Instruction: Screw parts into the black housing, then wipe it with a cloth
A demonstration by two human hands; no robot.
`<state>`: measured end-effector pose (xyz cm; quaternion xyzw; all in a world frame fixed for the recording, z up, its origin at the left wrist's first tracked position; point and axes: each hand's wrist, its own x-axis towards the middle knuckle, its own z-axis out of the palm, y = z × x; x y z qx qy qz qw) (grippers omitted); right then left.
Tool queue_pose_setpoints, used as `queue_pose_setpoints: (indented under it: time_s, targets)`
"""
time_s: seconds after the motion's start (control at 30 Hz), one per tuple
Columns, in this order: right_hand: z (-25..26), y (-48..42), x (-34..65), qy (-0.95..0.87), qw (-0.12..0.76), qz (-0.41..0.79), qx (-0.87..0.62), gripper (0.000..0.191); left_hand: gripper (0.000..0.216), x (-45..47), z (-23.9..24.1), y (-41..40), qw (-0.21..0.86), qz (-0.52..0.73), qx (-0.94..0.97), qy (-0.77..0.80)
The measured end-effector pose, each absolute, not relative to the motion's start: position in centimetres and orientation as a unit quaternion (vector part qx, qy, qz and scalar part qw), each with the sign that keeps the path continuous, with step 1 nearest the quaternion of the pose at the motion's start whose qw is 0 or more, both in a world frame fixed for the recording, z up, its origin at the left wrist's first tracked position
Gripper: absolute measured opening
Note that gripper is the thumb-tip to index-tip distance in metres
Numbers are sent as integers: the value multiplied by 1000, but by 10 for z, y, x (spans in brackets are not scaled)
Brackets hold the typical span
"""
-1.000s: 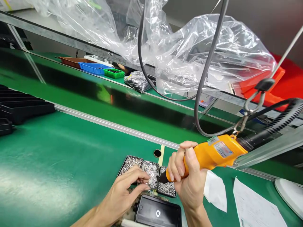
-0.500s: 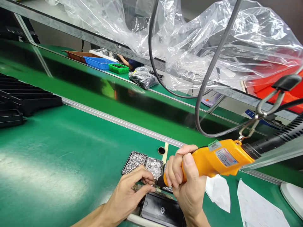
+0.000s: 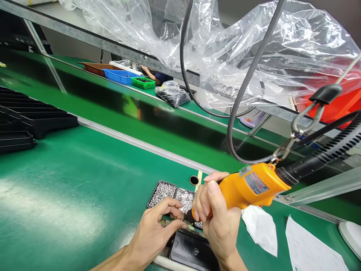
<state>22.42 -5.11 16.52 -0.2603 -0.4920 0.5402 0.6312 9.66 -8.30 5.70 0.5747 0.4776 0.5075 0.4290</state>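
Gripping an orange electric screwdriver (image 3: 251,186) in a closed fist, the right hand (image 3: 217,218) tilts its tip down beside the left hand (image 3: 155,233), whose thumb and forefinger pinch together at the tip; what they hold is too small to tell. Both hands work over a black plastic part (image 3: 191,253) at the near edge of the green bench (image 3: 70,188), just below three small trays of screws and washers (image 3: 172,194). Open bench spreads to the left as far as stacked black trays (image 3: 25,120); white papers (image 3: 310,248) lie right.
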Motion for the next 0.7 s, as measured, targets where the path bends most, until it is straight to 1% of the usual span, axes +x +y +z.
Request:
queue_pose_setpoints:
  time_s: [0.07, 0.3, 0.5, 0.6, 0.7]
  targets:
    - [165, -51, 224, -497, 626, 541, -262, 10, 22, 96, 57, -83, 435, 502, 570, 483]
    - [166, -50, 222, -500, 633, 532, -259, 11, 20, 94, 64, -79, 475, 492, 584, 438]
    - [167, -49, 226, -500, 626, 536, -266, 12, 24, 93, 67, -77, 487, 474, 603, 418]
    - [168, -44, 229, -497, 631, 528, -276, 12, 32, 90, 66, -78, 458, 472, 621, 426]
    - [168, -31, 233, -497, 642, 506, -291, 13, 36, 86, 65, -80, 353, 493, 675, 420]
